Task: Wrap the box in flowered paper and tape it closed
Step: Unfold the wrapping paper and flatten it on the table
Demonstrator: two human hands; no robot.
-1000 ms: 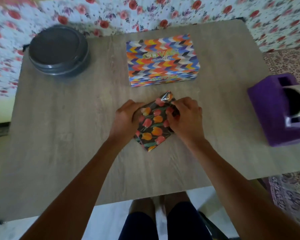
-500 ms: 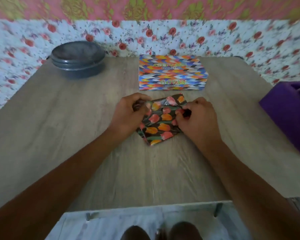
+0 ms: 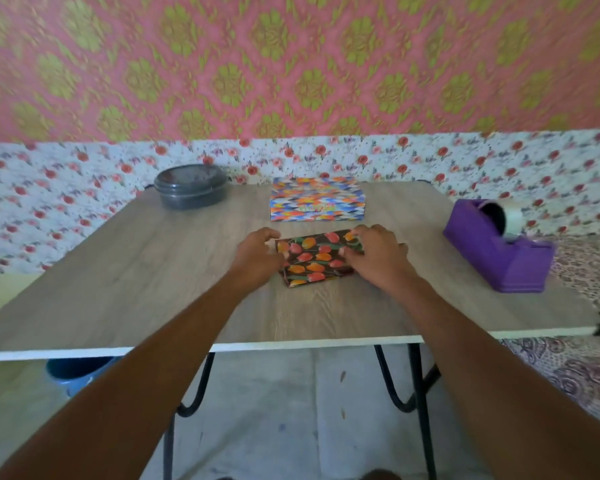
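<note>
Lying between left hand (image 3: 257, 252) and right hand (image 3: 378, 258), flowered packet (image 3: 317, 259)

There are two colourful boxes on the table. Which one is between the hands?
The box wrapped in dark tulip paper, between the left hand and right hand. The zigzag-patterned box lies farther back, untouched.

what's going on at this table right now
A person is gift-wrapping at a wooden table. Both hands rest on a small box already covered in dark tulip-print paper: the left hand at its left end, the right hand pressing down on its right end. A purple tape dispenser sits untouched to the right. A colourful zigzag-patterned box and a dark lidded container stand at the far edge.
</note>
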